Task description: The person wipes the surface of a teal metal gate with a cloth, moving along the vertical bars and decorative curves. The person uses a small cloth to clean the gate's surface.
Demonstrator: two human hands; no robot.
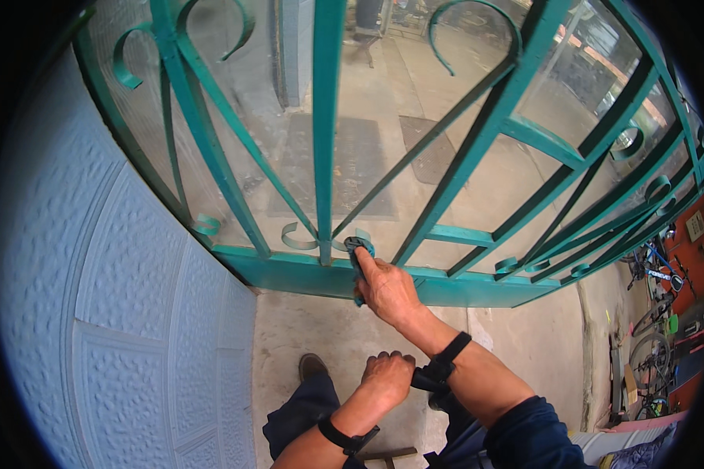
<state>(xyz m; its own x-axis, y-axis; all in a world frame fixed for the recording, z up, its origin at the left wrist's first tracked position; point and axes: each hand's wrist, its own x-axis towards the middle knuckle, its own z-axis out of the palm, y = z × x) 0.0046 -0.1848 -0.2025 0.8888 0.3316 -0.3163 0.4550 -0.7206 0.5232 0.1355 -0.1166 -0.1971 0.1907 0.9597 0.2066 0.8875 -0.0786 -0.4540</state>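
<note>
My right hand (390,290) grips a small dark, teal-stained pad or cloth (361,241), whose exact kind I cannot tell. It is at the lower rail of a green-painted metal gate (324,146), beside a scroll and just right of an upright bar. Clear panes show between the bars, and a solid green panel (305,281) forms the gate's lower part. Nearer my body, my left hand (387,378) is curled into a fist, its palm hidden, close to the black band (437,372) on my right wrist. Another black band (346,437) circles my left wrist.
A light-blue textured wall (129,281) rises at left, meeting the gate. Beneath me is a concrete floor (305,322), with my shoe (312,366) on it. Bicycles (651,357) stand by a red wall at right. Beyond the gate lies a dark mat (334,164).
</note>
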